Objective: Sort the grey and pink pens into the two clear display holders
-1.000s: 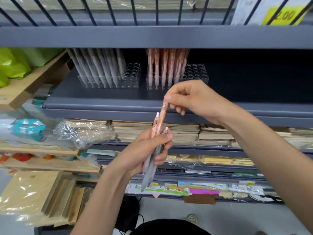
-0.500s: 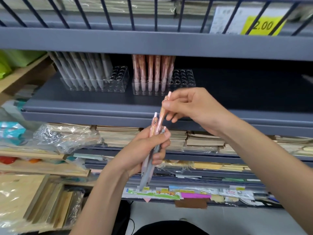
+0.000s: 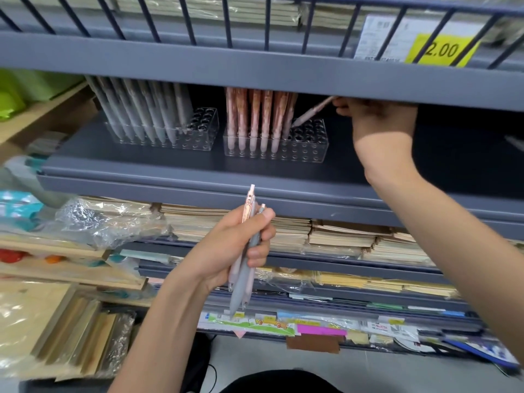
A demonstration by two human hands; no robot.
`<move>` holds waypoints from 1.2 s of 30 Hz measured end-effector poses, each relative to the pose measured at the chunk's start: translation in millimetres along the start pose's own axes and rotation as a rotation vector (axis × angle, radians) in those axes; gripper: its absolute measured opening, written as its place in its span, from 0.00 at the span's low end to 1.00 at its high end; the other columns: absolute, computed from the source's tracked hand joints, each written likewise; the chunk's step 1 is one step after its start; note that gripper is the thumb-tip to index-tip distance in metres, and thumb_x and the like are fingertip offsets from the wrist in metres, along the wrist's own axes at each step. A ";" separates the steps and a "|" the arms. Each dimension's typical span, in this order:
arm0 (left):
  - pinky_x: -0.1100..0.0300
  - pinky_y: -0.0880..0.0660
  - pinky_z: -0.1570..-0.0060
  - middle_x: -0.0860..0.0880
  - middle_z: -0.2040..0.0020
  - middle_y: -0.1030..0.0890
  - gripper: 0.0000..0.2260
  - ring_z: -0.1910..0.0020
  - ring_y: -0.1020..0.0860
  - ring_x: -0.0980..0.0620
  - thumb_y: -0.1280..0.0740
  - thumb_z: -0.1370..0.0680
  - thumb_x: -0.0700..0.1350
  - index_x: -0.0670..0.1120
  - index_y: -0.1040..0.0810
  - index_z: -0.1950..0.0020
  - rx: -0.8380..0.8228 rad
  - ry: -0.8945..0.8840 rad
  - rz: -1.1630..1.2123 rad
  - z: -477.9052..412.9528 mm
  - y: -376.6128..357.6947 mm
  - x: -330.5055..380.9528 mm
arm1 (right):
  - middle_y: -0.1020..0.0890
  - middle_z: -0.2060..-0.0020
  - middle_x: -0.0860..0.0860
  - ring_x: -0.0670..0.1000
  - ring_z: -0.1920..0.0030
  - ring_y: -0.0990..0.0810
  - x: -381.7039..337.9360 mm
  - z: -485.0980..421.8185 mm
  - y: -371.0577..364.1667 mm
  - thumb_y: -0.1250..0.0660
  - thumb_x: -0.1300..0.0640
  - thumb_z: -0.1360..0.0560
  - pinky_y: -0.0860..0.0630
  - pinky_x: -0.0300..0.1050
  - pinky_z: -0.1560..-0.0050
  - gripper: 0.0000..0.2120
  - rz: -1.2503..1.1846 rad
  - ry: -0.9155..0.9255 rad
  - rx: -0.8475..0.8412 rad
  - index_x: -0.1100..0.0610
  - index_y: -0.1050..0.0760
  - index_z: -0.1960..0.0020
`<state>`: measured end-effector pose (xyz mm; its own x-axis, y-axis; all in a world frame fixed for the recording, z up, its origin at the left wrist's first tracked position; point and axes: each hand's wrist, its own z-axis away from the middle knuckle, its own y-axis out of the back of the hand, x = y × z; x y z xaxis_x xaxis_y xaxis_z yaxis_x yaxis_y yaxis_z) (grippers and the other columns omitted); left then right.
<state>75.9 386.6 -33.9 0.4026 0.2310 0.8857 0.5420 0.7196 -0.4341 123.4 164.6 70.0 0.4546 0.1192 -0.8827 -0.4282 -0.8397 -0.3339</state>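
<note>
Two clear holders stand on the grey shelf. The left holder [image 3: 195,134] carries several grey pens [image 3: 141,109]. The right holder [image 3: 309,148] carries several pink pens [image 3: 255,114] in its left rows. My right hand [image 3: 377,120] reaches under the upper shelf and pinches a pink pen [image 3: 312,112] by its top; the pen slants down-left with its tip just over the right holder's holes. My left hand [image 3: 232,245] is lower, in front of the shelf, clasping a small bundle of pens [image 3: 246,251], pink and grey, tips down.
The upper shelf's front edge [image 3: 255,72] hangs low over the holders and hides the pens' tops. A yellow price tag [image 3: 442,49] is at top right. Stacks of notebooks [image 3: 340,236] fill the shelf below. Wooden boxes and plastic wrap [image 3: 105,222] lie at the left.
My right hand has lifted the pink pen out of the left hand's bundle and carried it up and right to the right holder. The left hand keeps the remaining pens.
</note>
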 end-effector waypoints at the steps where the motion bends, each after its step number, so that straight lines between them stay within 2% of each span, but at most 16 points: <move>1: 0.65 0.33 0.77 0.49 0.66 0.27 0.12 0.76 0.33 0.56 0.33 0.21 0.49 0.44 0.30 0.44 0.005 0.007 0.002 1.3 0.2 0.1 | 0.19 0.70 0.52 0.50 0.66 0.19 2.1 0.4 -2.8 0.40 0.76 0.25 0.22 0.43 0.59 0.12 0.128 0.015 0.006 0.61 0.28 0.59; 3: 0.65 0.34 0.77 0.49 0.66 0.27 0.13 0.76 0.33 0.56 0.33 0.21 0.49 0.43 0.30 0.44 0.020 0.020 -0.002 3.2 0.7 0.5 | 0.15 0.58 0.55 0.53 0.53 0.16 6.7 0.3 -5.2 0.36 0.62 0.23 0.22 0.49 0.46 0.10 0.631 0.021 -0.055 0.51 0.24 0.61; 4: 0.65 0.34 0.77 0.49 0.66 0.27 0.13 0.76 0.34 0.56 0.33 0.21 0.49 0.43 0.30 0.44 0.031 0.027 -0.003 4.0 0.9 0.6 | 0.15 0.52 0.56 0.56 0.47 0.18 8.4 0.4 -7.0 0.35 0.55 0.23 0.24 0.50 0.41 0.07 0.861 0.014 -0.099 0.52 0.21 0.59; 6: 0.65 0.35 0.78 0.49 0.67 0.27 0.13 0.77 0.34 0.56 0.33 0.22 0.49 0.43 0.30 0.44 0.061 0.037 0.003 5.9 1.6 0.1 | 0.17 0.45 0.56 0.57 0.41 0.21 7.7 -0.2 -15.9 0.38 0.50 0.22 0.28 0.48 0.36 0.13 1.050 0.030 -0.149 0.55 0.19 0.46; 9: 0.64 0.34 0.79 0.49 0.68 0.28 0.14 0.78 0.32 0.54 0.33 0.23 0.51 0.42 0.28 0.45 0.088 0.057 0.030 11.0 4.7 -1.3 | 0.23 0.35 0.56 0.58 0.33 0.28 6.9 0.1 -32.7 0.41 0.49 0.19 0.34 0.46 0.32 0.17 1.142 0.131 -0.216 0.56 0.26 0.34; 12: 0.63 0.32 0.79 0.49 0.68 0.28 0.15 0.78 0.31 0.53 0.33 0.23 0.52 0.42 0.27 0.45 0.090 0.068 0.031 16.2 8.7 -2.8 | 0.26 0.32 0.56 0.59 0.33 0.28 11.0 -0.7 -38.0 0.45 0.47 0.18 0.34 0.48 0.33 0.21 1.243 0.115 -0.293 0.56 0.31 0.29; 15: 0.62 0.32 0.79 0.49 0.68 0.28 0.15 0.78 0.31 0.53 0.34 0.22 0.52 0.42 0.27 0.46 0.102 0.053 0.012 19.7 11.1 -3.9 | 0.27 0.32 0.58 0.59 0.33 0.28 11.7 -1.4 -41.1 0.46 0.48 0.17 0.34 0.48 0.34 0.21 1.273 0.101 -0.288 0.57 0.34 0.28; 19: 0.64 0.34 0.79 0.50 0.67 0.28 0.11 0.78 0.33 0.54 0.36 0.19 0.50 0.42 0.27 0.47 0.109 0.019 -0.015 23.1 13.3 -5.2 | 0.25 0.36 0.58 0.59 0.37 0.26 13.1 -4.0 -43.2 0.45 0.50 0.17 0.33 0.44 0.43 0.18 1.246 0.031 -0.285 0.57 0.30 0.31; 23: 0.64 0.34 0.79 0.51 0.67 0.27 0.13 0.77 0.34 0.55 0.33 0.21 0.52 0.44 0.29 0.45 0.083 0.002 -0.050 25.2 15.2 -3.1 | 0.25 0.33 0.54 0.56 0.33 0.28 12.1 -3.9 -43.0 0.42 0.46 0.19 0.34 0.43 0.34 0.20 1.204 0.036 -0.223 0.54 0.28 0.31; 24: 0.64 0.34 0.79 0.51 0.67 0.27 0.13 0.77 0.34 0.55 0.33 0.21 0.52 0.44 0.29 0.45 0.081 -0.001 -0.059 25.5 16.1 -3.0 | 0.22 0.36 0.55 0.56 0.34 0.26 11.2 -0.1 -40.7 0.40 0.47 0.20 0.34 0.41 0.35 0.19 1.166 0.090 -0.179 0.56 0.26 0.34; 26: 0.64 0.34 0.79 0.51 0.66 0.27 0.13 0.77 0.34 0.55 0.33 0.20 0.52 0.44 0.29 0.46 0.078 0.000 -0.081 25.6 17.1 -3.4 | 0.16 0.50 0.55 0.53 0.45 0.20 10.7 15.3 -34.7 0.36 0.54 0.23 0.28 0.43 0.41 0.11 0.972 0.228 -0.129 0.58 0.20 0.47; 27: 0.64 0.34 0.79 0.51 0.66 0.27 0.12 0.77 0.33 0.55 0.33 0.20 0.52 0.44 0.29 0.47 0.075 0.001 -0.090 25.1 16.7 -4.2 | 0.16 0.57 0.51 0.50 0.51 0.18 10.7 23.2 -31.1 0.35 0.56 0.25 0.25 0.44 0.46 0.06 0.882 0.235 -0.177 0.55 0.20 0.53; 28: 0.64 0.34 0.79 0.51 0.66 0.26 0.11 0.77 0.34 0.55 0.32 0.20 0.51 0.44 0.29 0.48 0.071 0.000 -0.099 24.3 15.8 -5.3 | 0.16 0.62 0.46 0.45 0.56 0.18 10.2 31.8 -27.6 0.33 0.56 0.26 0.23 0.43 0.51 0.04 0.848 0.183 -0.293 0.51 0.20 0.56; 30: 0.63 0.35 0.79 0.51 0.66 0.26 0.11 0.77 0.34 0.55 0.33 0.20 0.51 0.45 0.29 0.48 0.069 0.000 -0.117 20.9 11.7 -7.6 | 0.15 0.64 0.43 0.38 0.63 0.20 9.9 47.3 -22.0 0.30 0.53 0.25 0.25 0.35 0.59 0.04 0.862 -0.014 -0.659 0.49 0.18 0.57; 32: 0.63 0.35 0.79 0.51 0.66 0.27 0.11 0.78 0.35 0.54 0.33 0.21 0.51 0.45 0.29 0.48 0.067 0.000 -0.140 15.9 5.8 -9.2 | 0.15 0.64 0.45 0.38 0.69 0.24 12.0 57.5 -17.0 0.29 0.51 0.25 0.28 0.30 0.66 0.05 0.829 -0.150 -0.884 0.51 0.16 0.56; 36: 0.63 0.35 0.78 0.51 0.66 0.27 0.10 0.77 0.35 0.54 0.34 0.20 0.51 0.45 0.30 0.49 0.033 -0.006 -0.171 7.4 -5.2 -12.0 | 0.16 0.65 0.51 0.42 0.74 0.31 16.6 61.8 -6.8 0.28 0.54 0.25 0.35 0.33 0.75 0.05 0.726 -0.261 -0.952 0.56 0.16 0.55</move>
<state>62.8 384.9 -41.1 0.3023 0.1070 0.9472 0.5780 0.7696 -0.2714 85.6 205.0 37.2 0.1309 -0.5268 -0.8398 0.2744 -0.7948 0.5413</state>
